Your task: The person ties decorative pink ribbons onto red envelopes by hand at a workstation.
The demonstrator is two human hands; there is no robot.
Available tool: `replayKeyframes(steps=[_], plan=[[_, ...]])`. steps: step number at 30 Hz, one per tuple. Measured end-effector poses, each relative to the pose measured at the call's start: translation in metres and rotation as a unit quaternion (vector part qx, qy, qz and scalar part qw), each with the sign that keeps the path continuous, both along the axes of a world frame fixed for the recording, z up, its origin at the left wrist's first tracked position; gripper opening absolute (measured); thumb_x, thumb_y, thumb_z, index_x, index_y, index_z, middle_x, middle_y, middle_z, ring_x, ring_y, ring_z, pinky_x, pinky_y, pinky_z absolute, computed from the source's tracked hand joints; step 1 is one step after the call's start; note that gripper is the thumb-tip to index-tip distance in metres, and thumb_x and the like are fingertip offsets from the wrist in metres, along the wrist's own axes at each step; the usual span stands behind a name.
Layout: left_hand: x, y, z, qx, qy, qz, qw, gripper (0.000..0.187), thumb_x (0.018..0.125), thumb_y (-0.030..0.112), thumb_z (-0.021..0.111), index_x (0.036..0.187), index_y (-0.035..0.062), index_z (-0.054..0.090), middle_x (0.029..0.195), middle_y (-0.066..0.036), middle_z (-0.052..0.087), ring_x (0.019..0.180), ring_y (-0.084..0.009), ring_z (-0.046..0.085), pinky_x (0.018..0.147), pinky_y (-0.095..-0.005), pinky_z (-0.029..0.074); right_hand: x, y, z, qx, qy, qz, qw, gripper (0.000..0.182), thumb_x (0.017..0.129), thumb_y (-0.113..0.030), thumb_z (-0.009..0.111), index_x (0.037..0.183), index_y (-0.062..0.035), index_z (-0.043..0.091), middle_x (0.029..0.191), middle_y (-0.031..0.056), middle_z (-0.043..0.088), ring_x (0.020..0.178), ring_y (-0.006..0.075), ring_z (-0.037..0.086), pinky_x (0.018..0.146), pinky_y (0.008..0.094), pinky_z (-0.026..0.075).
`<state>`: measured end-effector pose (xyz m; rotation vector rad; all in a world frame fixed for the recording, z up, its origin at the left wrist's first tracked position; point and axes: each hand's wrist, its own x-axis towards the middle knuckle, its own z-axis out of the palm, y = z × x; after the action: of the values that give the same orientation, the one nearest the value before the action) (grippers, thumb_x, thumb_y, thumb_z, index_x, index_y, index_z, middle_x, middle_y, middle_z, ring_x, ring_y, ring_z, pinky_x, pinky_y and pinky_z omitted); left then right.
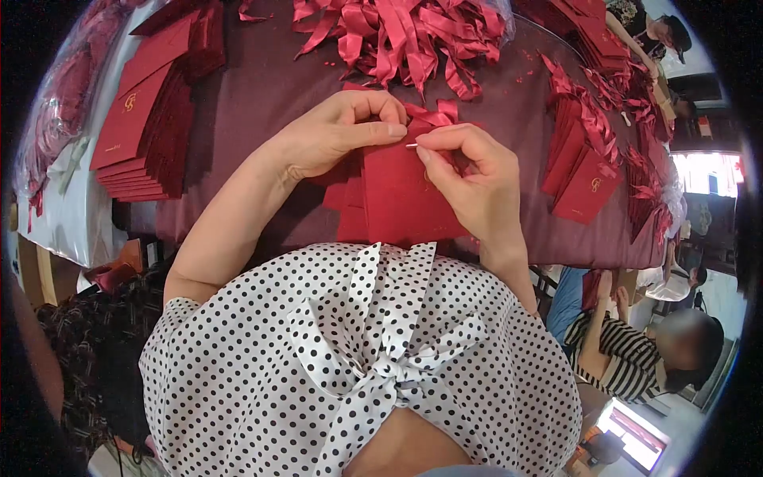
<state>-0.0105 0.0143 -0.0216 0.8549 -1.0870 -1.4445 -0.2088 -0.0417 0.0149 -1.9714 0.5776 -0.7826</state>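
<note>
Red paper bags point(397, 199) lie overlapping on the dark red tablecloth in front of my body. My left hand point(350, 131) is over their upper left part, thumb and index finger pinched together; whatever is between them is too small to make out. Between the thumb and index finger of my right hand point(473, 171) is a thin pale pin-like tool point(411, 145), its tip pointing left toward my left fingertips. A shiny red ribbon point(435, 116) lies at the bags' top edge, just beyond and between my hands.
A heap of red ribbons point(397, 40) lies at the far side. Stacked red bags point(143, 127) stand at the left; ribboned bags point(584, 179) lie at the right. Plastic-wrapped goods point(67, 111) edge the far left. A person in stripes point(620, 358) is at the lower right.
</note>
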Motion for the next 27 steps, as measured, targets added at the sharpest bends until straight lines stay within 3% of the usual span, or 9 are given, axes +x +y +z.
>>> replayKeyframes(steps=[6, 11, 14, 17, 18, 21, 24, 25, 27], plan=[[0.0, 0.003, 0.006, -0.026, -0.043, 0.015, 0.999, 0.019, 0.089, 0.017, 0.065, 0.078, 0.0044, 0.056, 0.088, 0.002, 0.052, 0.081, -0.0057, 0.045, 0.071, -0.0206, 0.036, 0.006, 0.003, 0.003, -0.159, 0.029, -0.023, 0.987, 0.011, 0.079, 0.004, 0.068, 0.088, -0.0003, 0.067, 0.083, 0.0055, 0.065, 0.069, 0.0068, 0.058, 0.056, 0.0203, 0.045], [0.001, 0.003, 0.0, -0.051, -0.09, 0.02, 0.994, 0.021, 0.09, 0.02, 0.064, 0.078, 0.0038, 0.056, 0.088, 0.002, 0.051, 0.079, -0.0059, 0.044, 0.069, -0.021, 0.036, 0.014, 0.003, 0.003, -0.326, 0.0, -0.007, 0.945, 0.018, 0.071, 0.007, 0.068, 0.086, -0.0012, 0.065, 0.08, 0.0086, 0.064, 0.072, 0.022, 0.062, 0.063, 0.0284, 0.049], [0.001, 0.003, 0.005, -0.065, -0.073, 0.052, 0.994, 0.021, 0.09, 0.02, 0.064, 0.079, 0.0043, 0.056, 0.085, 0.004, 0.051, 0.076, -0.0045, 0.042, 0.068, -0.0203, 0.035, 0.019, 0.001, 0.0, -0.332, -0.032, -0.001, 0.943, 0.02, 0.068, 0.008, 0.069, 0.085, -0.0013, 0.065, 0.08, 0.0089, 0.064, 0.072, 0.0256, 0.062, 0.066, 0.0311, 0.05], [0.001, 0.003, 0.004, -0.033, -0.065, 0.056, 0.996, 0.02, 0.091, 0.02, 0.063, 0.08, 0.0051, 0.056, 0.08, 0.007, 0.05, 0.074, -0.0028, 0.041, 0.067, -0.019, 0.034, 0.021, -0.005, -0.009, -0.346, -0.042, -0.018, 0.937, 0.018, 0.072, 0.007, 0.069, 0.086, -0.0016, 0.065, 0.081, 0.0085, 0.065, 0.071, 0.0207, 0.062, 0.063, 0.0279, 0.049], [0.001, 0.003, 0.003, -0.023, -0.07, 0.048, 0.996, 0.018, 0.091, 0.019, 0.061, 0.082, 0.0047, 0.055, 0.085, 0.005, 0.051, 0.08, -0.0048, 0.043, 0.072, -0.0202, 0.035, 0.02, -0.003, -0.009, -0.348, -0.042, -0.015, 0.937, 0.018, 0.072, 0.007, 0.069, 0.086, -0.0016, 0.065, 0.081, 0.0085, 0.065, 0.071, 0.0207, 0.062, 0.063, 0.0279, 0.049], [-0.005, 0.006, 0.009, -0.017, -0.114, 0.064, 0.991, 0.016, 0.092, 0.018, 0.059, 0.085, 0.0046, 0.054, 0.09, 0.003, 0.054, 0.084, -0.0065, 0.045, 0.077, -0.021, 0.036, 0.011, 0.004, -0.004, -0.204, -0.01, -0.055, 0.977, 0.014, 0.079, 0.001, 0.071, 0.092, -0.0007, 0.066, 0.079, 0.0051, 0.065, 0.067, 0.0066, 0.057, 0.058, 0.02, 0.045], [-0.004, 0.009, 0.015, -0.062, -0.173, 0.065, 0.981, 0.015, 0.093, 0.017, 0.058, 0.087, 0.0028, 0.055, 0.094, 0.0, 0.054, 0.09, -0.009, 0.047, 0.081, -0.0238, 0.037, 0.004, 0.005, -0.004, -0.118, 0.0, -0.06, 0.991, 0.014, 0.079, -0.001, 0.072, 0.091, -0.0001, 0.066, 0.078, 0.0036, 0.064, 0.067, 0.006, 0.057, 0.059, 0.0195, 0.045], [-0.003, 0.009, 0.015, -0.095, -0.214, 0.072, 0.97, 0.015, 0.092, 0.016, 0.058, 0.088, 0.002, 0.055, 0.095, -0.002, 0.054, 0.093, -0.0112, 0.048, 0.084, -0.0259, 0.038, 0.002, 0.007, -0.002, -0.12, 0.002, -0.06, 0.991, 0.014, 0.079, -0.001, 0.072, 0.091, -0.0001, 0.066, 0.078, 0.0036, 0.064, 0.067, 0.006, 0.057, 0.059, 0.0195, 0.045], [0.001, 0.011, 0.018, -0.149, -0.261, 0.057, 0.952, 0.015, 0.092, 0.015, 0.059, 0.087, 0.0014, 0.055, 0.096, -0.004, 0.054, 0.096, -0.0142, 0.048, 0.087, -0.0285, 0.038, 0.0, 0.011, 0.001, -0.042, 0.026, -0.094, 0.994, 0.011, 0.077, -0.006, 0.072, 0.085, -0.0038, 0.066, 0.077, 0.0075, 0.065, 0.067, 0.02, 0.062, 0.059, 0.0292, 0.049]])
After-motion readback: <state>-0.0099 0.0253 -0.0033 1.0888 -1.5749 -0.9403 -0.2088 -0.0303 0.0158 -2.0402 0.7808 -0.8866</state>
